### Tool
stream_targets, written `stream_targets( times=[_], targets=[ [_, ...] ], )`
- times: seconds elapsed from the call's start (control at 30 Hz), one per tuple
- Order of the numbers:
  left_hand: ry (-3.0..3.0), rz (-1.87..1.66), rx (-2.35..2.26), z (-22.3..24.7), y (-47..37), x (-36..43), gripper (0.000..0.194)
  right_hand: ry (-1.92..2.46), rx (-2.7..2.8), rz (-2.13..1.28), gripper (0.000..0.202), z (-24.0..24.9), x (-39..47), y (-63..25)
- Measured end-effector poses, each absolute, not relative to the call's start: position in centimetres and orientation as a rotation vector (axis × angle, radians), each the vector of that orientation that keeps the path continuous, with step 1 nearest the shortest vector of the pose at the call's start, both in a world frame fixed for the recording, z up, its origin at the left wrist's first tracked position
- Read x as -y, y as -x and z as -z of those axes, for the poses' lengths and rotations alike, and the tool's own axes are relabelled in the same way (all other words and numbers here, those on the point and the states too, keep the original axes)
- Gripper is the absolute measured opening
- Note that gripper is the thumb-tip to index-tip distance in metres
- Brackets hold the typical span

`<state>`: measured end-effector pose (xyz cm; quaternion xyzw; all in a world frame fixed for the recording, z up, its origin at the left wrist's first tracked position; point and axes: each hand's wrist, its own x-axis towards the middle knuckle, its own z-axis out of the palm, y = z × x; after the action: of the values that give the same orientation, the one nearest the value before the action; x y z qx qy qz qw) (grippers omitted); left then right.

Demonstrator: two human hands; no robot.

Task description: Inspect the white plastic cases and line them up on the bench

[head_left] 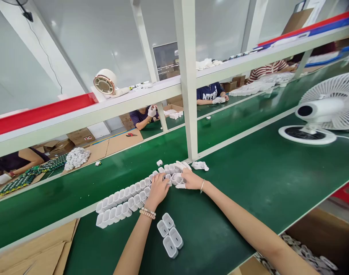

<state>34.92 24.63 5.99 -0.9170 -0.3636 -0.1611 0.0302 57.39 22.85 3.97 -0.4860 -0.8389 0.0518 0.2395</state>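
Two long rows of small white open-topped plastic housings point(125, 209) stand on the green bench top. My left hand point(158, 188) lies over the rows towards their right end, its bent fingers gripping a housing point(168, 179). At that same end my right hand point(191, 178) has white covers on some fingers. Its thumb and fingers reach around a few white housings point(177, 178), holding them from the right. Nearer to me, a separate small group of housings point(170, 246) shows dark slots in the bottoms. A crumpled white glove or cloth point(200, 165) lies beyond my right hand.
A green conveyor belt point(228, 122) runs behind the rows, and a white post point(188, 84) rises at its edge. At right stands a white fan point(314, 110). Flattened cardboard point(33, 252) lies at lower left. Several co-workers sit across the belt.
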Motion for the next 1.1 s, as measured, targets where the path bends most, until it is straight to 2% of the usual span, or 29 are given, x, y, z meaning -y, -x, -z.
stream_targets(
  times=[0.07,0.13,0.23,0.37,0.47,0.57,0.73,0.87,1.1],
  targets=[
    [2.874,0.484,1.08,-6.2,-34.7,-24.5,0.008,1.292,2.324,-0.183,0.035,-4.7,-22.6,-57.7],
    [2.908,0.492,1.065,-6.5,-34.6,-24.3,0.007,1.327,2.339,-0.199,0.045,-6.0,-22.1,-57.9],
    [2.936,0.531,1.082,-7.0,-34.9,-24.0,0.009,1.66,2.283,-0.166,0.061,-8.4,-20.8,-57.7],
    [2.975,0.577,1.143,-7.7,-35.2,-23.9,0.01,2.049,2.114,-0.183,0.042,-10.1,-19.1,-56.9],
    [3.022,0.598,1.236,-8.5,-35.0,-25.0,0.036,2.106,2.085,-0.31,0.034,-9.6,-18.8,-56.2],
    [3.077,0.644,1.424,-9.4,-34.6,-27.1,0.059,2.096,2.043,-0.391,0.031,-8.6,-19.4,-55.9],
    [3.047,0.647,1.816,-10.0,-34.8,-30.1,0.066,2.02,1.944,-0.525,0.026,-7.8,-20.6,-57.2],
    [3.108,0.57,1.878,-10.1,-35.4,-30.2,0.068,1.919,1.811,-0.603,0.023,-7.4,-21.3,-58.9],
    [3.175,0.596,1.86,-10.1,-37.4,-30.5,0.071,1.586,1.537,-0.628,0.053,-4.7,-23.4,-57.9]
  ],
)
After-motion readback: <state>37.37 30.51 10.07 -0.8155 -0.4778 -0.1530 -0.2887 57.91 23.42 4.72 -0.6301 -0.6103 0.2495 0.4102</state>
